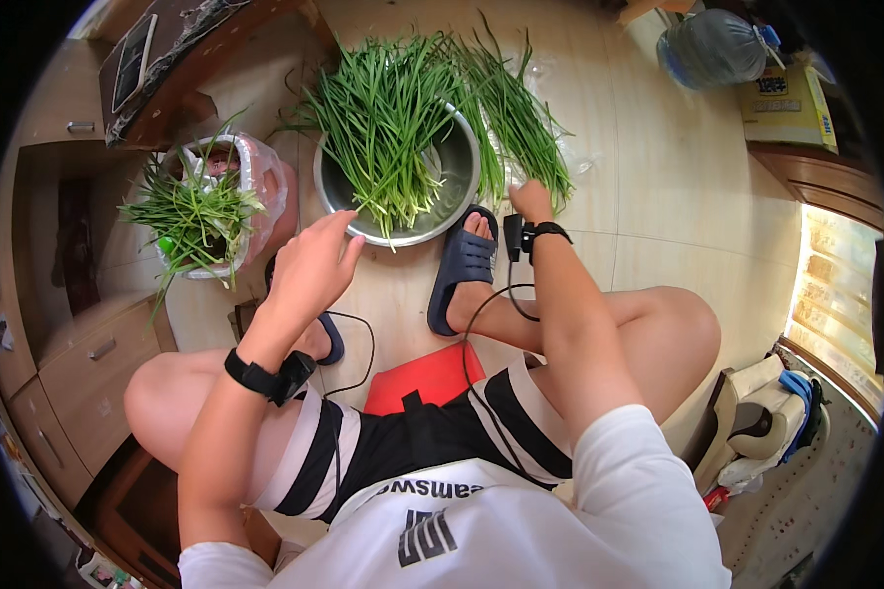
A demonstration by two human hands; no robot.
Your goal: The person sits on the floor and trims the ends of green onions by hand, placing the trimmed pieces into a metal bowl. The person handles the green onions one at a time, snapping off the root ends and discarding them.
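Observation:
A steel basin (453, 184) on the floor before me holds a large heap of green chives (390, 125), pale ends towards me and leaf tips over the far rim. My left hand (317, 254) hovers by the basin's near left rim, its thumb apart from the fingers and nothing seen in it. To the right, more chives (519, 110) lie on a clear plastic sheet (576, 158) on the floor. My right hand (532, 200) is at the near ends of that bunch with fingers curled; whether it grips any stems is hidden.
Left of the basin stands a pink bin (283, 191) lined with a plastic bag, chive scraps (199, 213) piled in it. My slippered foot (465, 269) is close to the basin's near right side. A cable (479, 316) runs from my right wrist. A large water bottle (711, 50) is at far right.

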